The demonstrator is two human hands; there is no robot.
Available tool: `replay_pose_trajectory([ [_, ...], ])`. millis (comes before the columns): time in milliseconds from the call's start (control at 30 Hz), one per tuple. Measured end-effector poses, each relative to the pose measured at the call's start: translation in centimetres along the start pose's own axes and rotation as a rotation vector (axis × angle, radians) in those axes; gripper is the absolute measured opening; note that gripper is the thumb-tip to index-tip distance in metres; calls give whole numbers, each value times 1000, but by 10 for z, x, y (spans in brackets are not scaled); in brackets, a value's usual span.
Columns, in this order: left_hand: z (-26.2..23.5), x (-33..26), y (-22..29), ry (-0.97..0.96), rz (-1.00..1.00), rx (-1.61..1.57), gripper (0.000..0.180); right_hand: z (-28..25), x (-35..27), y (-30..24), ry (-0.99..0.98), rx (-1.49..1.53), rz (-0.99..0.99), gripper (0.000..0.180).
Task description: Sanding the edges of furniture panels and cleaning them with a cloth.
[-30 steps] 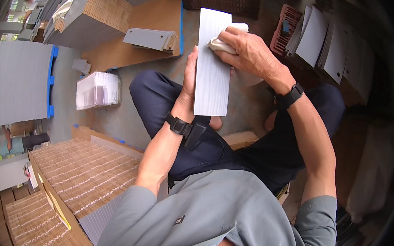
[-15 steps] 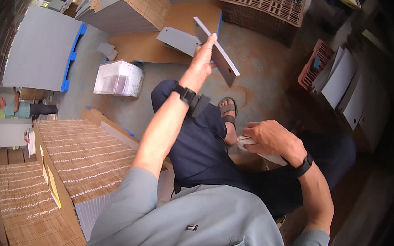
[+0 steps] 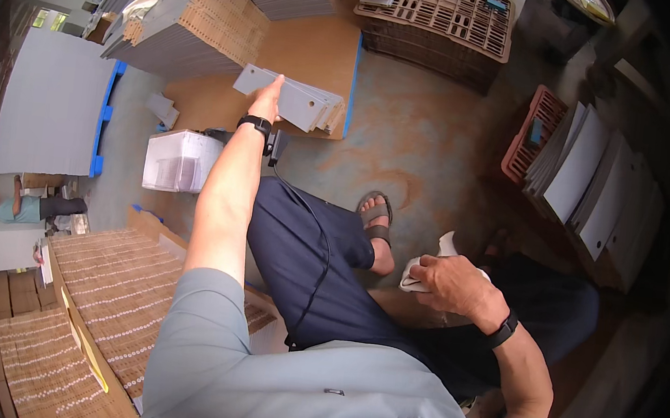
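Note:
My left hand [image 3: 266,102] reaches forward across a grey panel [image 3: 305,108] with holes near its ends. The panel lies on a small fanned stack of similar boards. My fingers and thumb close over its long edges, partly hidden by the hand itself. Near my right knee, my right hand [image 3: 462,286] is closed on a crumpled white cloth [image 3: 412,276], one corner of which sticks up past the knuckles.
The small stack rests on a brown board [image 3: 308,39] beside tall piles of panels [image 3: 224,18]. A white box [image 3: 181,162] stands left of my knee. Panels lean by a reddish crate [image 3: 533,128] at right; edge-on boards [image 3: 107,275] fill the lower left. Another person [image 3: 21,207] stands far left.
My left hand has moved left and farther away, bringing the tilted panel down flat onto the stack. My right hand keeps the cloth, shifted slightly lower, and a cloth corner now shows above it.

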State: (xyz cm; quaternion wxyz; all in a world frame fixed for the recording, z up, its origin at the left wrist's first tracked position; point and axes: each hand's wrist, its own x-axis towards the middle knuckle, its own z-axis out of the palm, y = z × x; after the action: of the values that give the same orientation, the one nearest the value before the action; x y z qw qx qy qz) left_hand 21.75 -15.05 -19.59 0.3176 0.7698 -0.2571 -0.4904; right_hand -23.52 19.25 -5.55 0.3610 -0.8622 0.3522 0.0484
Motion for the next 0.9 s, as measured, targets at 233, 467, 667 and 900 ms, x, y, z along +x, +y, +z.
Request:
replay_pose_trajectory([
  [233, 58, -6, -39, -386, 144, -133, 81, 3, -12, 17, 54, -5, 164, 30],
  [467, 70, -40, 39, 117, 784, 377, 99, 9, 7, 9, 225, 4, 19, 29],
  [667, 304, -278, 21, -769, 842, 513, 93, -12, -16, 6, 182, 110, 6, 28],
  [900, 431, -347, -34, -744, 731, 710, 92, -22, -38, 12, 238, 169, 15, 31],
])
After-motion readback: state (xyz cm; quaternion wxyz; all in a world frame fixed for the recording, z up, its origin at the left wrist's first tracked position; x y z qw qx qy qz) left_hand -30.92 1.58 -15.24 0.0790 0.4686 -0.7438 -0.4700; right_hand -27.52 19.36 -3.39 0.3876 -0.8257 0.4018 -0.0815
